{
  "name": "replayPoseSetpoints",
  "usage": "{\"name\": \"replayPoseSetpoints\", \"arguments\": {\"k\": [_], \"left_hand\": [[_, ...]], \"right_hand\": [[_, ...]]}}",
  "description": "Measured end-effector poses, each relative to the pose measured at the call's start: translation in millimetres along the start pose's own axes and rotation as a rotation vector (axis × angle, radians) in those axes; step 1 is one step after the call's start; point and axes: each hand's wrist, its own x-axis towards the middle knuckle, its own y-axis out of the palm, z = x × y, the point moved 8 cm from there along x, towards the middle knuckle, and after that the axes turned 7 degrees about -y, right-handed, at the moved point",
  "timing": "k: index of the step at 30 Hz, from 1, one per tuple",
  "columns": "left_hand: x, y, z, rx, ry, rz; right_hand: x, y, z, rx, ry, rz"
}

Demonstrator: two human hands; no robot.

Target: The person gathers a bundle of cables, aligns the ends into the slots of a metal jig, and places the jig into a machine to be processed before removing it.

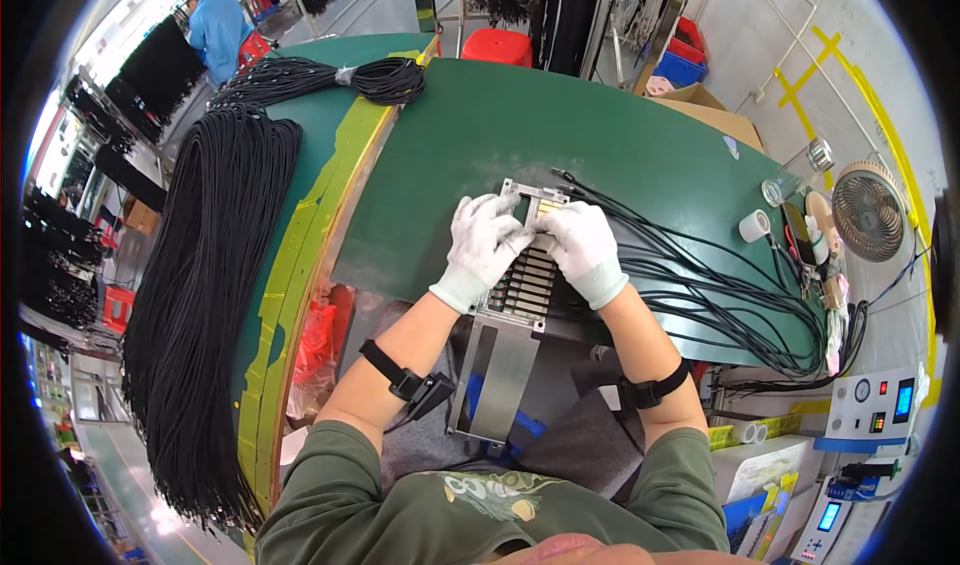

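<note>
My left hand [484, 237], in a white glove, rests over the left side of a metal slotted fixture [522, 295], its fingertips bent together over the slots. From the other side my right hand [582, 243], also gloved, reaches in with fingers curled and pressed together near the fixture's upper part. The fingertips of both hands nearly meet. What they pinch is too small and covered to make out. Black cables [680, 275] run from beside the right hand across the table to the right. Below the fixture a flat metal plate [492, 380] extends toward my lap.
A thick bundle of black cables [205, 295] hangs over the table at left, beside a yellow-taped edge [300, 255]. At right stand a small fan [868, 210], a glass jar [798, 172], a white roll [755, 226] and instrument boxes [870, 410]. A red stool [497, 47] stands beyond.
</note>
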Motion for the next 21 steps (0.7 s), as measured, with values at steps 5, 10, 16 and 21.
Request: {"name": "replayPoseSetpoints", "arguments": {"k": [5, 10, 16, 21], "left_hand": [[-1.2, -0.1, -0.7, -0.142, -0.016, 0.015], [-0.1, -4.6, -1.6, -0.209, -0.041, -0.043], [-2.8, -2.3, 5.9, -0.261, -0.230, 0.019], [-5.4, -2.9, 10.2, -0.355, -0.257, 0.067]], "right_hand": [[1.6, 7.0, -7.4, 0.171, 0.112, 0.063], [1.7, 1.0, -13.0, 0.298, 0.162, 0.069], [-1.1, -9.5, -25.9, 0.144, 0.154, 0.126], [7.0, -16.5, 6.7, 0.042, 0.003, -0.110]]}}
